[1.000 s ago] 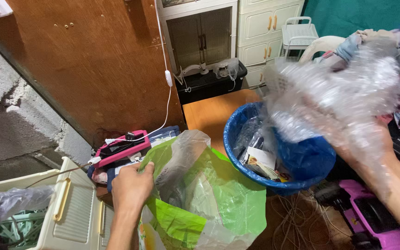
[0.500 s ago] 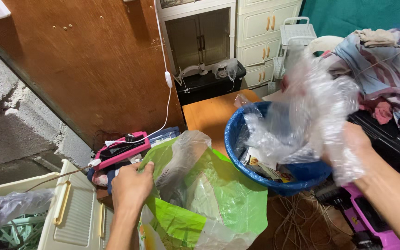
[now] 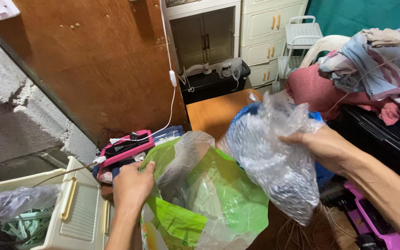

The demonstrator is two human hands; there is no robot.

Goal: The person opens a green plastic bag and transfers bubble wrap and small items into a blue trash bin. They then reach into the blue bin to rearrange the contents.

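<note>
- The left hand (image 3: 133,185), low and left of centre, grips the rim of the green plastic bag (image 3: 209,199).
- The right hand (image 3: 322,146), centre right, clutches a crumpled clear plastic sheet (image 3: 274,157) above the bag, covering the blue basin (image 3: 322,173).

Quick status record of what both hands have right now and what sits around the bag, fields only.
left hand: left hand grips the rim of the green plastic bag, holding it open
right hand: right hand holds a crumpled clear plastic sheet beside the bag's mouth
behind the sheet: blue basin, mostly hidden
left of the bag: pink device with a white cable; cream plastic drawer
right: heap of clothes
</note>
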